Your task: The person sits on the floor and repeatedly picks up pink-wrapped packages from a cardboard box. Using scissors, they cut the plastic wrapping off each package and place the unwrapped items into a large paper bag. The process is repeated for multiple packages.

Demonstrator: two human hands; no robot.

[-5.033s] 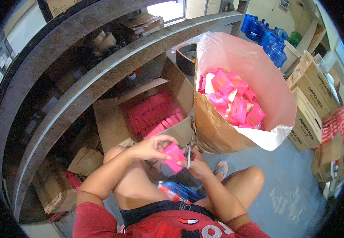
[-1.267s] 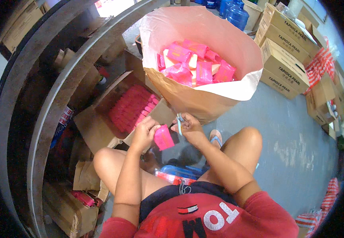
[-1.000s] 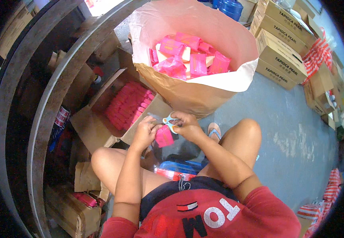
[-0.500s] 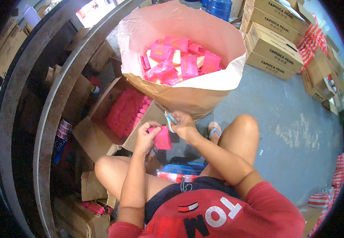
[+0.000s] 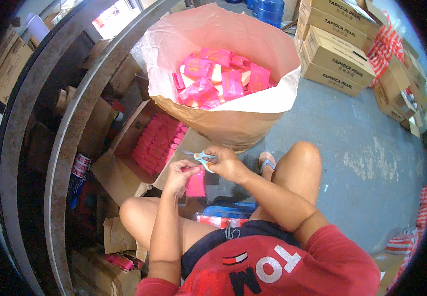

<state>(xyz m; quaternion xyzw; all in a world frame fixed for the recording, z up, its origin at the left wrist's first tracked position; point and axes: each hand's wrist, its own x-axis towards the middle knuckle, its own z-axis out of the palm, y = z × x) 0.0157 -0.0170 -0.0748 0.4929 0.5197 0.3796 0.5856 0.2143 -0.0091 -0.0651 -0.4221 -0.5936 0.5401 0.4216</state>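
Observation:
Between thumb and fingers, my left hand [image 5: 181, 176] pinches a small bright pink packet [image 5: 196, 184] by its top edge, and the packet hangs down. My right hand [image 5: 226, 163] grips a pair of scissors [image 5: 205, 160] with light blue and orange handles. Its blades point left, just above the packet's top and my left fingertips. Whether they touch the packet I cannot tell. Beyond my hands stands a large brown paper sack [image 5: 245, 129] with a pale inside, holding several pink packets [image 5: 232, 85]. Left of it, an open cardboard box [image 5: 117, 175] holds rows of pink packets [image 5: 160, 143].
A curved-looking metal shelf frame [image 5: 58, 148] rises close on my left, with boxes behind it. Stacked cardboard boxes [image 5: 339, 61] and red-white striped bags [image 5: 387, 52] stand at the far right. Blue water jugs [image 5: 271, 12] are at the back. A blue stool [image 5: 228, 210] shows between my legs.
The scissors have turned and moved left and down, toward the packet's top. My left hand and the packet have dropped slightly, and the packet now hangs straighter.

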